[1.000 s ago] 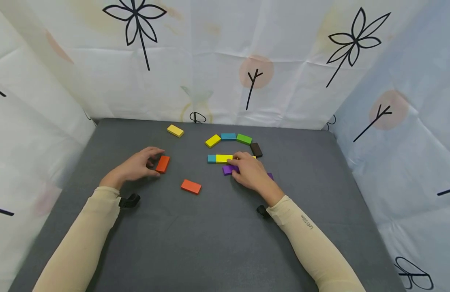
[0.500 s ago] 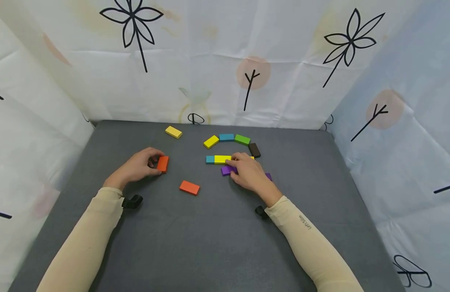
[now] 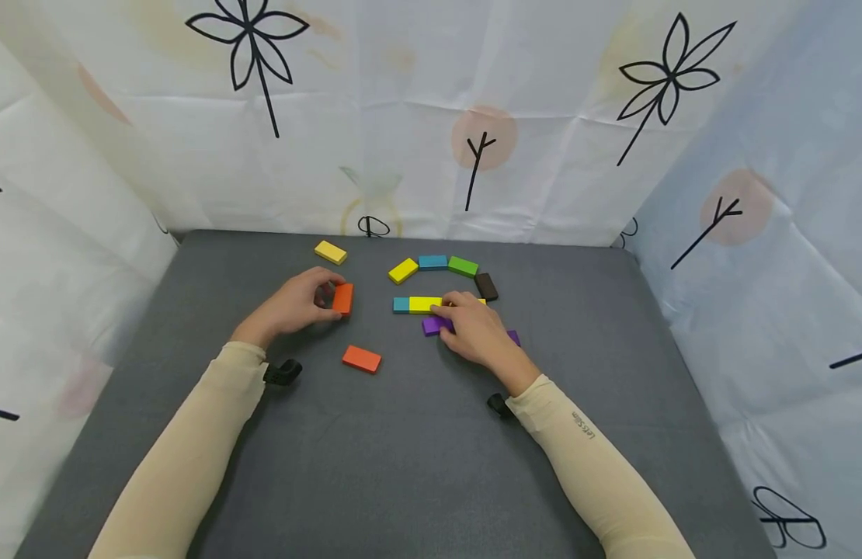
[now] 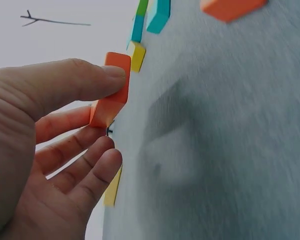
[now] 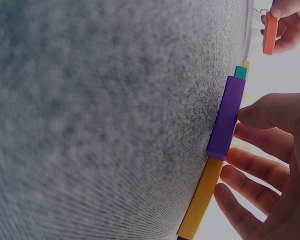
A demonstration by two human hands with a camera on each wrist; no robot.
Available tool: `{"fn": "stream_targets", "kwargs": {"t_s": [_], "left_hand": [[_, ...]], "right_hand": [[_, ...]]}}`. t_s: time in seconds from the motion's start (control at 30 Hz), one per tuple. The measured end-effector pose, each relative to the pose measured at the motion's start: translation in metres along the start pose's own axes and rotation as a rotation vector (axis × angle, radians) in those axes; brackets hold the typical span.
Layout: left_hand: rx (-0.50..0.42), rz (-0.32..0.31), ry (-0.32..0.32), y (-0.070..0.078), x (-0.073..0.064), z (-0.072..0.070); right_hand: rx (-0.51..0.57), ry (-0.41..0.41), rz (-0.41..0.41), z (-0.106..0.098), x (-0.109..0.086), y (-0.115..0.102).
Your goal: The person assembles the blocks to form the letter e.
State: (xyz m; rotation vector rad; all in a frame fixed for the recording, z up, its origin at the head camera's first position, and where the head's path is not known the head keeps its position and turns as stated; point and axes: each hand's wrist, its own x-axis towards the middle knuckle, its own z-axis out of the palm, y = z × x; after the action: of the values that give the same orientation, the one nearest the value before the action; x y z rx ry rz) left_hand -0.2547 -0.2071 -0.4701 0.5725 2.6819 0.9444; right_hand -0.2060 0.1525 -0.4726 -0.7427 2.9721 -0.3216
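Note:
My left hand (image 3: 294, 303) pinches an orange-red block (image 3: 343, 300) between thumb and index finger, raised off the table in the left wrist view, the other fingers loosely bent. My right hand (image 3: 476, 330) rests over a row of blocks. Its thumb tip touches the upper edge of a purple block (image 5: 225, 117), and its relaxed fingers lie behind that block and a yellow-orange block (image 5: 202, 200). A blue block (image 3: 401, 305) and a yellow block (image 3: 424, 305) show left of this hand; it hides the middle of the row. Another purple block (image 3: 515, 338) peeks out at right.
Behind the row curve a yellow block (image 3: 403, 271), a blue block (image 3: 432, 263), a green block (image 3: 464, 266) and a dark brown block (image 3: 486, 286). A loose orange block (image 3: 362, 359) lies in front, a pale yellow block (image 3: 330, 252) at the back. Printed cloth (image 3: 403, 140) surrounds the grey table (image 3: 375, 466).
My left hand has taken hold of the orange-red block and moved it right and slightly away from me. My right hand has stayed in place over the row.

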Motion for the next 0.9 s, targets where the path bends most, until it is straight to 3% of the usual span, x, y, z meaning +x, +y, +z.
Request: {"fn": "stream_targets", "kwargs": {"t_s": [0.4, 0.9], "left_hand": [[-0.004, 0.011, -0.001, 0.022, 0.023, 0.015], [0.000, 0.011, -0.015, 0.026, 0.048, 0.030]], "right_hand": [[-0.008, -0.007, 0.000, -0.001, 0.000, -0.002], [-0.013, -0.013, 0.011, -0.001, 0.003, -0.003]]}}
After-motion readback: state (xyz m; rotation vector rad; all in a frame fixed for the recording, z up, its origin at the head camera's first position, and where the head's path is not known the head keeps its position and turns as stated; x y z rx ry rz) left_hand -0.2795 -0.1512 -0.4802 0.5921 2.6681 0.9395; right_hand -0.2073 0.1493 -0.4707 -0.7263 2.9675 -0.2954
